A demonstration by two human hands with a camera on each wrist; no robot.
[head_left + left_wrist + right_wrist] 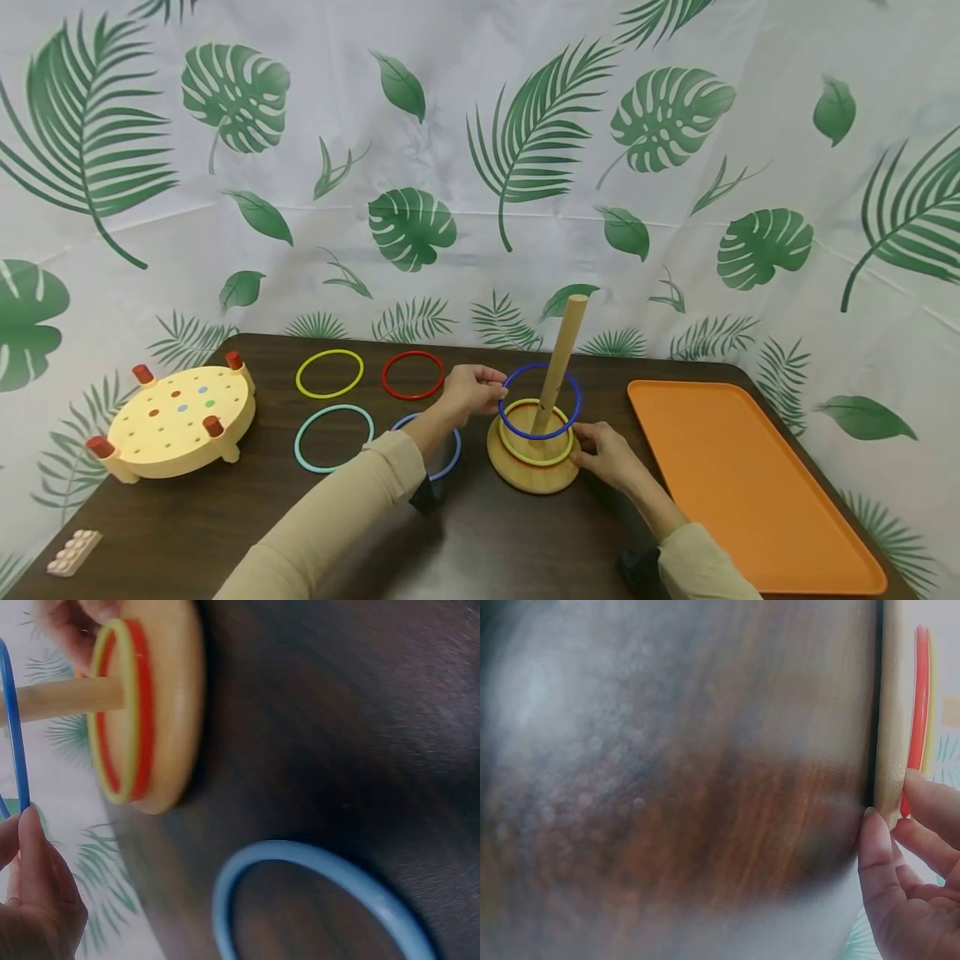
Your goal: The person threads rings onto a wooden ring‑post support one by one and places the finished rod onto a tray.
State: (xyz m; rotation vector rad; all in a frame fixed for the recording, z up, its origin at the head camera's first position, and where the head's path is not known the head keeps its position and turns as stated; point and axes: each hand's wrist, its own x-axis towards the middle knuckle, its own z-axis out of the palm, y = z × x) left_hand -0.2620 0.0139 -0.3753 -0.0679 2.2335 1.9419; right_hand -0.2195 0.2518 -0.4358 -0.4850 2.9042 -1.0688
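Observation:
My left hand (474, 390) pinches a dark blue ring (542, 437) by its left side. That ring hangs round the wooden peg (561, 358), above the base; in the left wrist view the blue ring (15, 735) stands well apart from the rings below. A yellow ring (517, 457) lies over a red ring (144, 712), both round the peg on the round wooden base (532, 482). At the base's right edge, my right hand (606, 454) grips the rim. The right wrist view has its thumb (880, 862) against the rim and fingertips beside the red ring (919, 697).
Left of the base lie a light blue ring (456, 454), a turquoise ring (298, 450), a yellow ring (300, 375) and a red ring (386, 379). A cream pegboard (180, 425) and a small pale block (73, 553) are farther left. An orange tray (750, 483) lies right.

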